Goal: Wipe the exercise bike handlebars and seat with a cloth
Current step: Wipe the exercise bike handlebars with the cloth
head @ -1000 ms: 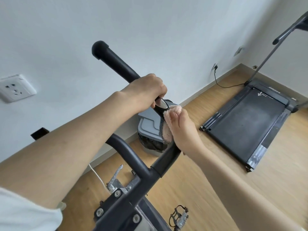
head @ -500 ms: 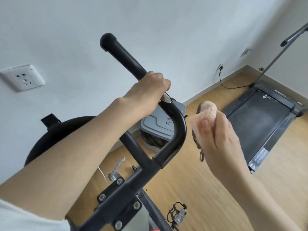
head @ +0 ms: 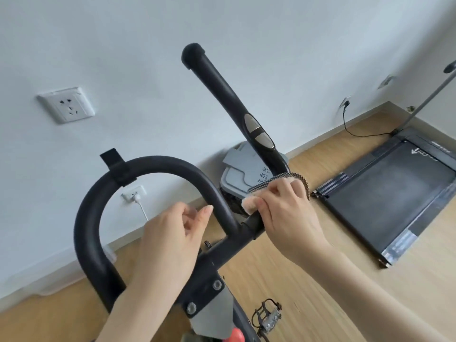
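The exercise bike's black handlebar (head: 148,166) fills the middle: a curved loop on the left and a straight right grip (head: 222,92) rising toward the wall, with a silver sensor plate on it. My right hand (head: 288,213) grips a pink cloth (head: 278,183) with a dark mesh edge and presses it round the base of the right grip. Just left of the loop hovers my left hand (head: 170,238), its fingers loosely bent and holding nothing. The seat is out of view.
A grey lidded bin (head: 241,176) stands on the wooden floor behind the handlebar. A black treadmill (head: 389,193) lies at the right, its cable running to a wall plug. A bike pedal (head: 267,314) shows at the bottom. Wall sockets (head: 66,104) are at the left.
My left hand let go of the right grip and dropped beside the loop. My right hand swung the cloth back onto the bar's base. The view shifted right.
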